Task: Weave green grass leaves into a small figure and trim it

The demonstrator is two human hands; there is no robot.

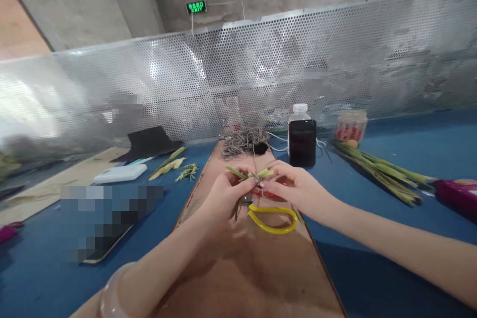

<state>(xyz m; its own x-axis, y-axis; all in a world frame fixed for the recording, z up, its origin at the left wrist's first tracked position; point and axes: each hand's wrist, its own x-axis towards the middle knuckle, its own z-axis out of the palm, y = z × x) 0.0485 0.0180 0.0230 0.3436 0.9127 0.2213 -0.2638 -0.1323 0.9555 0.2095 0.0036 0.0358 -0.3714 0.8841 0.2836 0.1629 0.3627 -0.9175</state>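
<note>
Perforated metal screen (261,69) across the back, w/ blue worktop (357,273) in front. Brown board (238,268) runs lengthwise down the middle of it. On worktop to R: bundle of green stalks (387,169), w/ clear tub (351,126) just behind. Heap of grey yarn (242,143) on far end of board. R hand (288,184) over board: fingertips nearly closed, pinching short green strips (265,174). L hand (233,186) opp., also pinched nearly closed on same strips; they're btwn the 2 hands, above board, fingertips almost meeting. Black phone (302,143) upright on worktop, R of yarn, bottle (300,109) behind it. Yellow scissor handle (278,230) just below hands. Thin cord (255,161) runs btwn yarn & fingertips; can't tell if knotted.
</note>
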